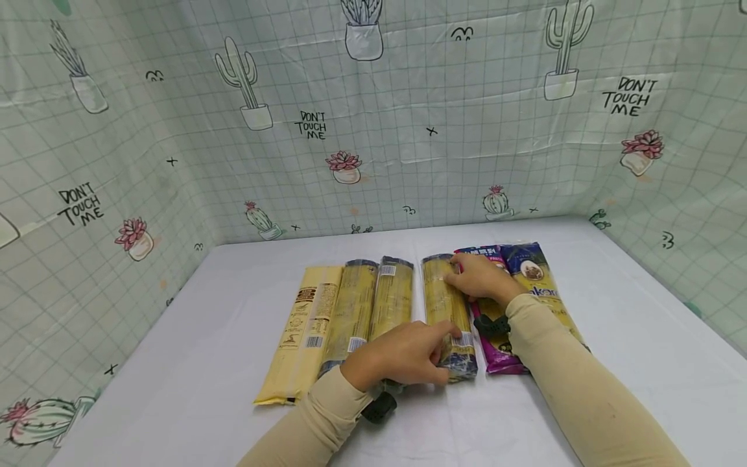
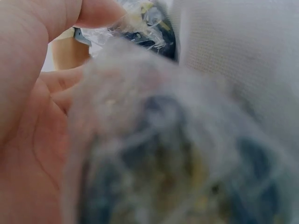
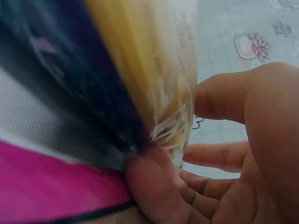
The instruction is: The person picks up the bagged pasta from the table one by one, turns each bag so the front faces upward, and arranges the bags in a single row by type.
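Note:
A clear-wrapped spaghetti pack (image 1: pixel 442 292) with blue ends lies lengthwise on the white table. At its far end my right hand (image 1: pixel 480 277) grips the wrapper, thumb on one side and fingers on the other. My left hand (image 1: pixel 403 353) holds the near end, its thumb against the crinkled plastic (image 2: pixel 147 28) in the left wrist view. Under the left wrist is the end of a neighbouring spaghetti pack (image 1: pixel 392 295), blurred and large in that wrist view. Beneath the right wrist lies a pink-and-blue pack (image 1: pixel 502 360), partly covered by the arm.
Left of the hands lie another clear-wrapped spaghetti pack (image 1: pixel 356 298) and a cream-coloured pack (image 1: pixel 303 331). A blue-and-gold pack (image 1: pixel 533 269) sits at the right end of the row. Behind the white table (image 1: pixel 192 363) hangs a cactus-print cloth (image 1: pixel 408 84).

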The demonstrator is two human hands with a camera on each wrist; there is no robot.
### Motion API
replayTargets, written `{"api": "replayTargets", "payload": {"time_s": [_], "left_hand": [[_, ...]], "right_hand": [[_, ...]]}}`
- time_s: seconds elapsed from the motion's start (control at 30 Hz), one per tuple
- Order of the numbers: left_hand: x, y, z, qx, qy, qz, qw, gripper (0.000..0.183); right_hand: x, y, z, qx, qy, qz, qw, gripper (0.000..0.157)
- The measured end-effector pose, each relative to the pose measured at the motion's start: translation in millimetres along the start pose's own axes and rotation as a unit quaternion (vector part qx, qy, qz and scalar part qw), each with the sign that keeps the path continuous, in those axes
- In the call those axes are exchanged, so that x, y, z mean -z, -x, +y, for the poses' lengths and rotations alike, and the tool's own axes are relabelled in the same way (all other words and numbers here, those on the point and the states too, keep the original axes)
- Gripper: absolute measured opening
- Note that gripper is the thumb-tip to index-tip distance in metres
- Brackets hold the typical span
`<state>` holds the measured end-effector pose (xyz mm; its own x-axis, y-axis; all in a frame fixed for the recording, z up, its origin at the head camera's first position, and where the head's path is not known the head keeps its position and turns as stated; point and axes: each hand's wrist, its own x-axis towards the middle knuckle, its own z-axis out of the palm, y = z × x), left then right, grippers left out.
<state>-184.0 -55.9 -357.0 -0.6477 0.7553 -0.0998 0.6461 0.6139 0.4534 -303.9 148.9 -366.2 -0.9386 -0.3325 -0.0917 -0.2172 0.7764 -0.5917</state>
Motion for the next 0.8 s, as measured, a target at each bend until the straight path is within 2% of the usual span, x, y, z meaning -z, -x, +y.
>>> {"api": "replayTargets", "payload": {"time_s": [0.2,0.37,0.57,0.8], "left_hand": [[1.2,1.9,-3.4,-0.002,0.012,-0.013,0.9998,0.057],[0.9,2.2,-5.2,-0.004,0.017,-0.02,0.9996,0.058],[-0.4,1.0,-6.2,0.009,0.03,-0.018,0.9994,0.059],[-1.8,0.9,-4.9,0.017,0.032,-0.009,0.9993,0.059]], "right_hand": [[1.4,1.8,-0.2,0.005,0.0,-0.01,1.0,0.059],[1.4,2.8,-0.8,-0.002,-0.026,-0.021,0.999,0.064],[1.3,3.3,-0.5,-0.025,-0.07,-0.028,0.997,0.066],[-0.4,0.9,2.5,-0.029,-0.091,-0.024,0.995,0.062]]}}
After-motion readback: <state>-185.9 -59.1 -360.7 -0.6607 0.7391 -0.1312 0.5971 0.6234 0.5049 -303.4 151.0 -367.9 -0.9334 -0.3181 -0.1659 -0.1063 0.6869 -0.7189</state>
